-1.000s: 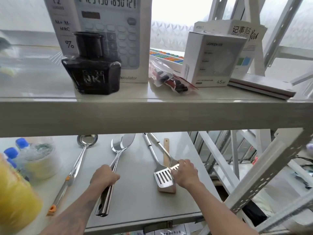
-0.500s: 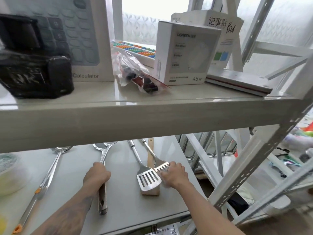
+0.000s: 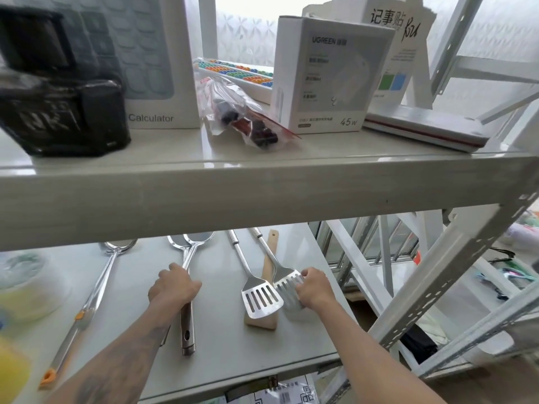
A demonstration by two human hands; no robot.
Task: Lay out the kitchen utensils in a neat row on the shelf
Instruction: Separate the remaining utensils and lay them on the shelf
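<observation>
1. The lower shelf [image 3: 227, 339] holds the utensils, all lying with their handles running front to back.
2. The left hand [image 3: 172, 290] is closed in a fist around the handles of two steel spoons [image 3: 189, 252]; their bowls lie side by side at the back, partly hidden by the upper shelf [image 3: 262, 196].
3. One spoon handle pokes out below the fist, its end with a hole pointing to the front edge.
4. The right hand [image 3: 313, 288] rests on the head of a slotted turner [image 3: 284, 279], fingers curled over its right edge; whether they truly pinch it cannot be told.
5. Just left of it lies a second slotted spatula [image 3: 261, 298], its head overlapping a wooden spatula [image 3: 262, 320] underneath.
6. The two steel heads lie touching or nearly so.
7. Far left, well apart from the spoons, lies a ladle [image 3: 96, 293] with an orange tip at its handle end.
8. A blurred tub [image 3: 29, 290] sits at the left edge of the shelf.
9. On the upper shelf stand a calculator box [image 3: 157, 83], a black bottle [image 3: 64, 112], a plastic bag [image 3: 239, 115] and a white charger box [image 3: 329, 74].
</observation>
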